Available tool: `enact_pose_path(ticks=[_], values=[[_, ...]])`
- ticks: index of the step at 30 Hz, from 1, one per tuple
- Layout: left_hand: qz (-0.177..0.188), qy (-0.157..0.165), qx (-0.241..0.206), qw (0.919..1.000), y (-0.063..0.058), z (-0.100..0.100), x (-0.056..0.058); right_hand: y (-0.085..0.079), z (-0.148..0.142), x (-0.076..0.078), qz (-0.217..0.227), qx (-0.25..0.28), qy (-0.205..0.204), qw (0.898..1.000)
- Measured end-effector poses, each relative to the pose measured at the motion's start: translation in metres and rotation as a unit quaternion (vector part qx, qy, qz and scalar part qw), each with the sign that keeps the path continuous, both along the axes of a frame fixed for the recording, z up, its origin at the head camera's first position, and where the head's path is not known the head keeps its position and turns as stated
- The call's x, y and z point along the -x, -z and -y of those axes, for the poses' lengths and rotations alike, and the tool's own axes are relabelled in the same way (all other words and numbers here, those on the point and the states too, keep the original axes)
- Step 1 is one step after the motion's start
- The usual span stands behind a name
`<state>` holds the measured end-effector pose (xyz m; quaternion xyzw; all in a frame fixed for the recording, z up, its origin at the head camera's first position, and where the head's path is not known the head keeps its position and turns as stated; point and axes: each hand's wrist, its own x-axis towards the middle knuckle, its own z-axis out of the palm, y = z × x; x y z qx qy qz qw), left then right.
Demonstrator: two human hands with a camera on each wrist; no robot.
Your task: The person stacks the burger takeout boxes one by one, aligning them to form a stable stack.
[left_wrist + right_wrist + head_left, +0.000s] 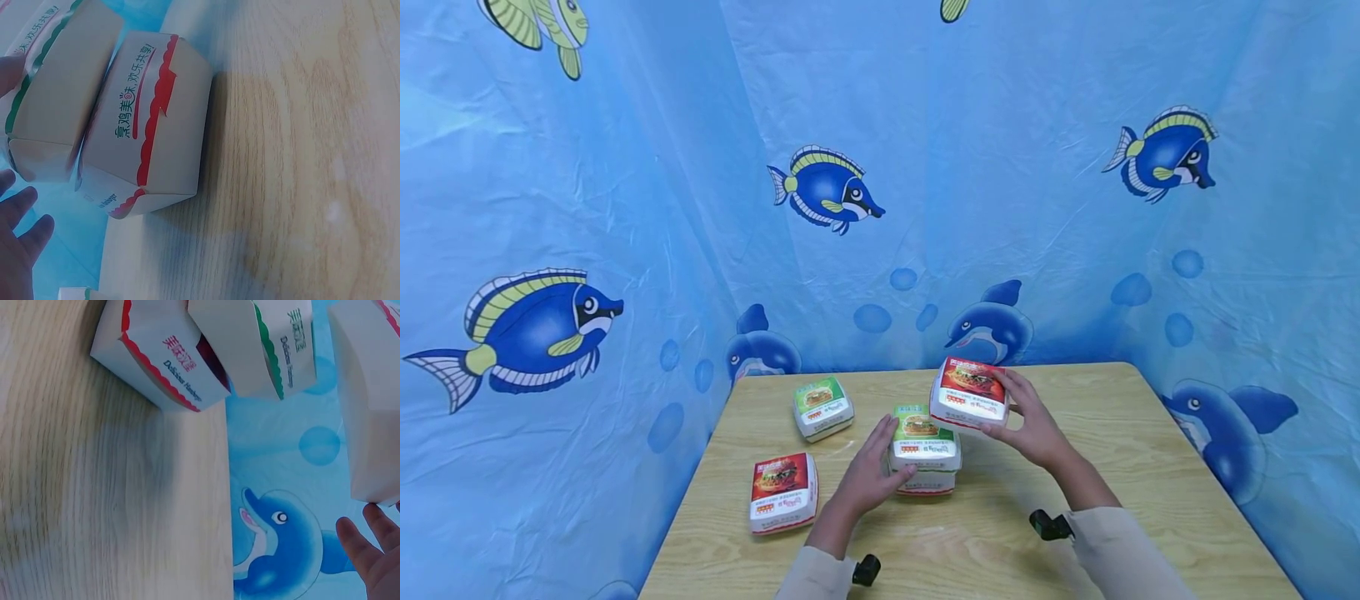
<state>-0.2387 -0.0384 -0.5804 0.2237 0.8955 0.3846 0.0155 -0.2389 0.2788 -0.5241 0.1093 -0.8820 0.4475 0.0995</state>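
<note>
Here, a blue fish-and-dolphin backdrop (985,150) is enclosing the far and lateral sides of a wooden table (1120,433), presumably screening off the surroundings. The table is supporting a two-carton stack: a red-trimmed carton (927,483) is bearing an upper green carton (925,442), roughly in line, its flat lid probably serving as a base. To the left, a lone red-topped carton (784,493) and, farther back, a lone green-topped carton (823,408) are resting apart from the stack. A held red carton (967,396) is hovering above and to the right of the stack, lid upward. The right hand (1026,421) is pinching its right side, thumb low in front and fingers behind, a grip likely leaving most of the underside free. The left hand (868,475) is lying along the stack's left side, fingers spread, perhaps for steadying; whether its fingertips are touching cardboard, the views are not settling.

As for clearance, the table's right edge is running well apart from the stack, bare wood giving the right hand lateral room. The lone red-topped carton is narrowing the space on the left. In the right wrist view, a gap is separating the held red carton from the upper green carton.
</note>
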Motion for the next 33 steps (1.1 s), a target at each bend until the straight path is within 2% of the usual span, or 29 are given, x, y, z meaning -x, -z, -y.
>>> enact_pose_path(ticks=[12,24,33], values=[[-0.006,0.001,-0.011,0.9999,0.001,-0.001,0.001,-0.005,0.012,0.0,-0.011,-0.009,-0.029,0.999],[-0.001,-0.005,0.0,1.0,0.0,0.001,0.0,-0.012,0.024,-0.005,-0.008,-0.033,-0.052,0.998],[-0.001,-0.003,-0.006,1.0,0.001,0.001,0.0,-0.008,0.034,-0.006,-0.008,-0.019,-0.061,0.998]])
